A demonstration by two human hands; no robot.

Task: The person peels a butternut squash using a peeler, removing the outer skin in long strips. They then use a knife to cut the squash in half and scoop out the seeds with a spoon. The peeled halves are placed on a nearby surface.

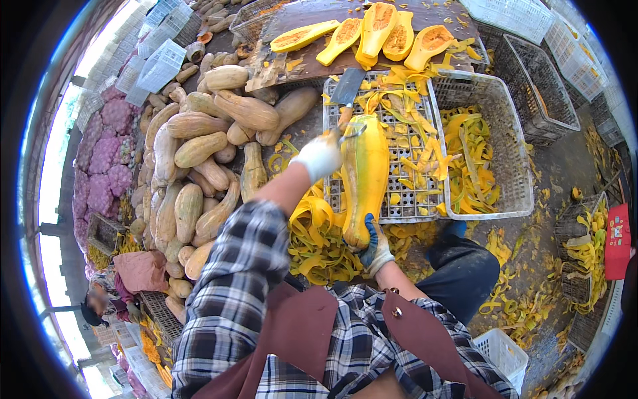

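Observation:
A long squash (pixel 366 164), mostly yellow with green streaks, lies lengthwise over an upturned plastic crate (pixel 418 212). Its lower end is in my right hand (pixel 377 249), which wears a blue and white work glove. My left hand (pixel 319 154), in a white glove, grips a peeler (pixel 355 132) whose metal head is at the squash's upper left side. Some blur covers that hand, and its fingers are partly hidden. Just beyond the peeler, a cleaver (pixel 349 86) rests on the crate, its wooden handle pointing towards me. Loose peel strips (pixel 413 119) lie around the squash.
Halved squashes (pixel 380 30) lie on a wooden board (pixel 319 65) ahead. Right of the crate stands a bin (pixel 516 194) holding peelings. Whole squashes (pixel 199 139) are heaped at left, near another person (pixel 107 297). Peelings (pixel 319 244) cover the floor before me.

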